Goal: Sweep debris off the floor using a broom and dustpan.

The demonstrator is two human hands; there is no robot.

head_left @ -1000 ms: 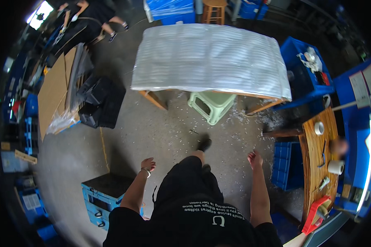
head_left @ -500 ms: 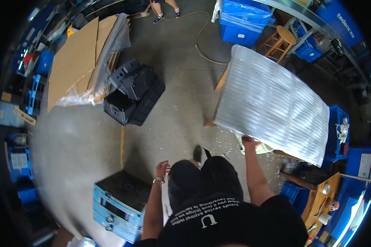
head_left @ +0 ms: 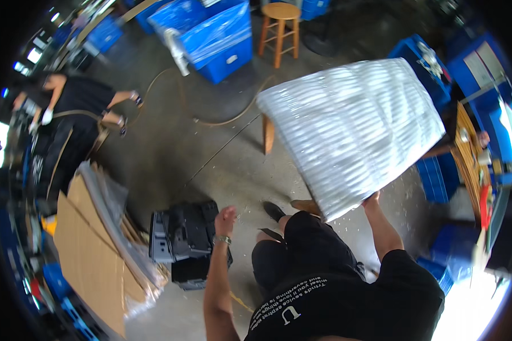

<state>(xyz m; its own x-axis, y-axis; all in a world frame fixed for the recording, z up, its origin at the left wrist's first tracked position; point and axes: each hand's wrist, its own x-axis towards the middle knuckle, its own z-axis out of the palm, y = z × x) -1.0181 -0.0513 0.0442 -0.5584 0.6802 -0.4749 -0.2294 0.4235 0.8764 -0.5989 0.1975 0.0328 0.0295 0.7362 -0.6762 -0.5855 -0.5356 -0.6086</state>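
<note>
A table on wooden legs, covered by a silvery bubble-wrap-like sheet (head_left: 358, 125), stands ahead of me to the right. At its near edge is my right hand (head_left: 372, 200); the fingers are partly hidden at the rim of the sheet, so their grip is unclear. My left hand (head_left: 226, 220), with a bracelet at the wrist, is raised in the air over the floor, apart from the table. Its fingers are blurred, and I make out nothing in them. Below it is a stack of black plastic crates (head_left: 185, 238).
Flat cardboard sheets (head_left: 88, 250) lean in a pile on the left. A blue bin lined with plastic (head_left: 227, 51) and a wooden stool (head_left: 280, 31) stand at the back. A hose (head_left: 222, 122) curves over the floor. Far left, another person (head_left: 79, 102) bends over. A wooden workbench (head_left: 466, 159) is on the right.
My view has turned, bringing the other person further into sight. My right hand is still at the table's near edge. The pale green cloth near it no longer shows. My left hand is raised.
</note>
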